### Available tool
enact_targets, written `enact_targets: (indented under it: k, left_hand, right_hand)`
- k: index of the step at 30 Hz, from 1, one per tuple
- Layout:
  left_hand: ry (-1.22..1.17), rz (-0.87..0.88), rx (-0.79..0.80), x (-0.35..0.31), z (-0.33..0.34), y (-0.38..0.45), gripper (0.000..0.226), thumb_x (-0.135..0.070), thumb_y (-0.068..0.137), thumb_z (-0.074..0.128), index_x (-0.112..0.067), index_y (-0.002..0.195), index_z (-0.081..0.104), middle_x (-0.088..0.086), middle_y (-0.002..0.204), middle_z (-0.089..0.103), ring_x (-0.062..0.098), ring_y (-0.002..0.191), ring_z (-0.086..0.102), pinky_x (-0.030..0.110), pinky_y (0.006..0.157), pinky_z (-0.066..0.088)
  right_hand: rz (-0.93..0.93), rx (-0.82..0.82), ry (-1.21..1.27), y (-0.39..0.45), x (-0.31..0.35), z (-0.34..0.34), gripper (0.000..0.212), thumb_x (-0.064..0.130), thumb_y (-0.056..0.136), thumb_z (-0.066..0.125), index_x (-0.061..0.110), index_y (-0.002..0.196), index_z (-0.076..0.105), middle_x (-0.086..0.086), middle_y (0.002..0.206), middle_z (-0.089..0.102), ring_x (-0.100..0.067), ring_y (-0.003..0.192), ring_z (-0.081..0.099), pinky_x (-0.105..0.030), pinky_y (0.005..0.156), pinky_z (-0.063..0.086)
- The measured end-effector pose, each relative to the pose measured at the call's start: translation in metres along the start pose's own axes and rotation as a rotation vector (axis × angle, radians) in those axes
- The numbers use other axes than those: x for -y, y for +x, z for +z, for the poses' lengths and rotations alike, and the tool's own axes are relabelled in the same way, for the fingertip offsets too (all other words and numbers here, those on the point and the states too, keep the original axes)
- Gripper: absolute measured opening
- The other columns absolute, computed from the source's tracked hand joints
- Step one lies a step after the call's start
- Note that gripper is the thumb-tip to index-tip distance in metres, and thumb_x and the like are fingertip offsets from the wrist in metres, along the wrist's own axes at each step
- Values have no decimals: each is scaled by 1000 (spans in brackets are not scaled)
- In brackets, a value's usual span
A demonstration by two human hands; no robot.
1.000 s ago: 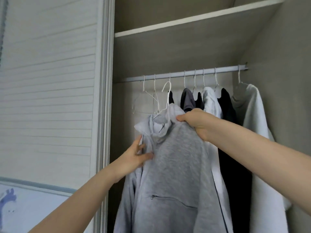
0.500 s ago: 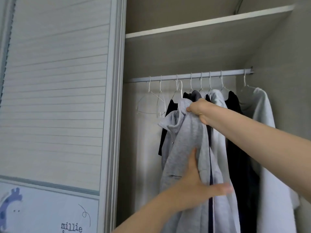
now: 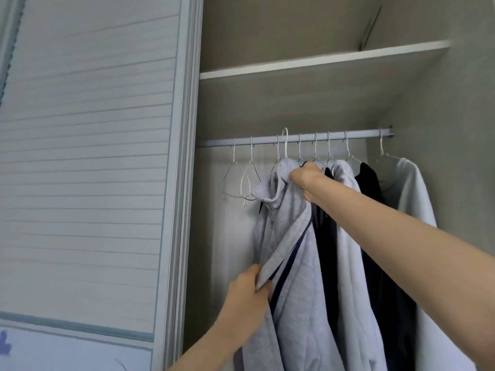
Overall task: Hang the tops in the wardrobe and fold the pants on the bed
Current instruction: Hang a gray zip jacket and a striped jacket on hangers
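Right hand [image 3: 304, 175] grips the grey top [image 3: 289, 223] at its collar beneath the rail [image 3: 267, 140]; left hand [image 3: 249, 293] pinches its hem. Hook may miss the rail, dropping the top.

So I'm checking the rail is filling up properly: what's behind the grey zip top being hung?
Behind the grey zip top, a black garment shows, then a white one. The grey fabric and right hand cover their hangers' shoulders; only the hooks show.
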State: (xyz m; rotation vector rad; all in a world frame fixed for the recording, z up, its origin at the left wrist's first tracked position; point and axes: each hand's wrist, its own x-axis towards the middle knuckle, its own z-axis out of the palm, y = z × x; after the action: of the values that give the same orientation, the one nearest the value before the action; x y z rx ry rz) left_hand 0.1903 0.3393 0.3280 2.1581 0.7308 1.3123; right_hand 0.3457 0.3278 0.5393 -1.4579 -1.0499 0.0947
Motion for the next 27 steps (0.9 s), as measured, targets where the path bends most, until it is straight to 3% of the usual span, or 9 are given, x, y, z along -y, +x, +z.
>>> enact_targets:
  k: [3, 5, 9, 13, 16, 20, 23, 27]
  left_hand:
    - [26, 6, -59, 12, -9, 4, 13, -15, 97, 51, -13, 89, 60, -1, 75, 62, 6, 62, 53, 14, 56, 41]
    - [67, 9, -77, 17, -13, 9, 11, -18, 97, 52, -17, 90, 61, -3, 77, 64, 7, 68, 60, 15, 60, 44]
    - [98, 11, -101, 29, -17, 26, 12, -19, 97, 53, -25, 88, 59, -6, 77, 65, 4, 69, 62, 11, 59, 46]
    - [130, 11, -126, 42, -16, 55, 18, -19, 97, 53, -24, 80, 56, -1, 73, 64, 7, 65, 61, 17, 60, 45]
    - [157, 1, -167, 51, -14, 77, 18, -21, 97, 53, -22, 79, 53, 0, 73, 63, 9, 68, 62, 20, 65, 47]
    - [194, -28, -212, 60, -10, 105, 14, -28, 97, 51, -17, 91, 55, 3, 84, 66, 20, 84, 65, 35, 83, 52]
    - [267, -45, -254, 67, -5, 120, 15, -36, 98, 47, -21, 99, 53, -2, 94, 65, 19, 99, 64, 26, 83, 47]
    - [253, -60, -279, 74, 0, 128, 17, -40, 95, 52, -25, 103, 53, 1, 97, 66, 22, 101, 62, 26, 81, 48]
  right_hand:
    - [-28, -52, 18, 14, 8, 8, 38, 4, 89, 51, -5, 127, 51, -13, 100, 52, -21, 86, 47, -29, 74, 41]
    - [-16, -102, -55, 28, 18, 14, 34, 4, 90, 50, -5, 122, 53, -12, 98, 49, -20, 87, 47, -30, 75, 40]
    - [2, -143, -261, 50, 33, 26, 15, 10, 91, 52, -4, 88, 57, -12, 97, 56, -23, 91, 56, -29, 74, 39]
    - [-30, -191, -275, 76, 34, 45, 26, 9, 94, 52, -2, 117, 60, -12, 121, 63, -25, 107, 60, -30, 76, 40]
    - [-50, -208, -273, 101, 34, 62, 30, 9, 95, 51, 1, 123, 58, -13, 130, 58, -28, 120, 56, -32, 87, 45]
    - [-66, -232, -244, 140, 34, 83, 35, 9, 97, 47, 0, 130, 53, -15, 134, 53, -28, 124, 52, -34, 96, 44]
    - [-47, -246, -193, 163, 29, 100, 37, 7, 96, 47, -3, 132, 49, -14, 137, 51, -29, 125, 52, -34, 97, 44]
    - [-50, -256, -205, 180, 22, 114, 36, 1, 98, 42, -3, 133, 47, -17, 138, 48, -32, 125, 51, -36, 95, 45]
